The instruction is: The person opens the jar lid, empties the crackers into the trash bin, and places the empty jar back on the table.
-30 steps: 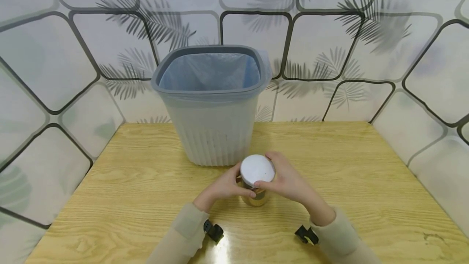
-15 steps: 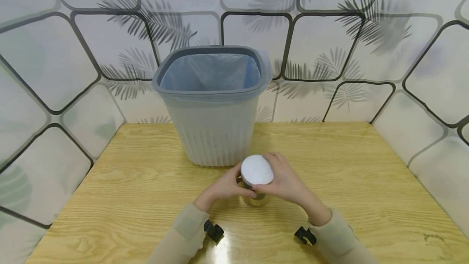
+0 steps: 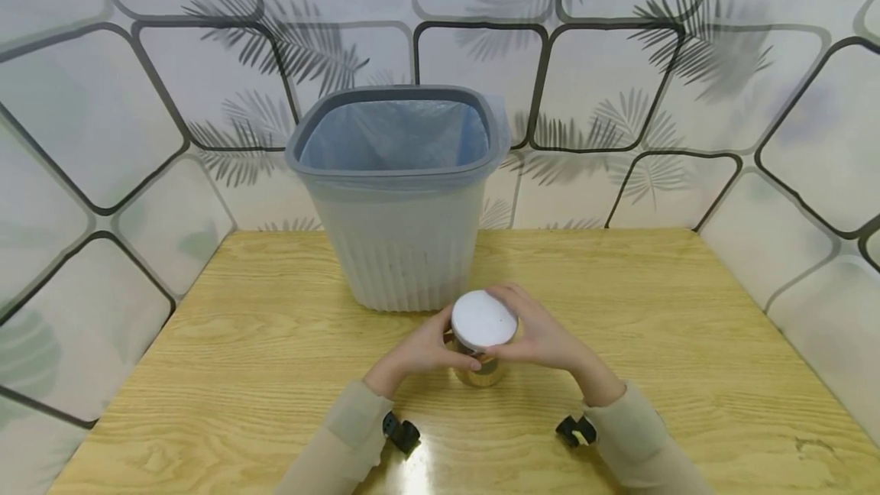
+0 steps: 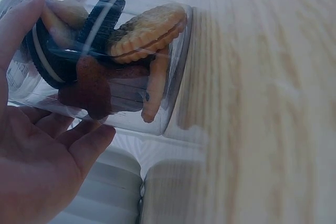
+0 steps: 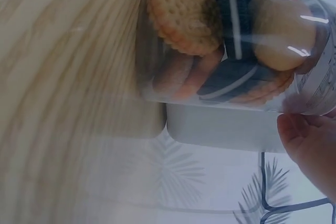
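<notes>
A clear jar [image 3: 481,377] of cookies stands upright on the table, close in front of the waste bin. My left hand [image 3: 425,347] grips its side, thumb across the near face. From the right, my right hand [image 3: 543,333] holds the white lid [image 3: 483,318], with the thumb on the near rim and fingers at the far rim. Through the jar wall in the left wrist view I see dark sandwich cookies [image 4: 97,24], a round golden cookie [image 4: 149,30] and reddish-brown pieces [image 4: 94,87]. The lid sits on the jar; whether it is loose, I cannot tell.
A pale waste bin [image 3: 406,243] with a grey rim and a bag liner stands behind the jar, slightly left. The wood-grain table [image 3: 241,342] extends to both sides. Patterned walls [image 3: 619,98] enclose its back and sides.
My right hand's fingers shifted around the lid, moving leftward over it and then back to the right. My left hand, the jar and the bin have stayed in place.
</notes>
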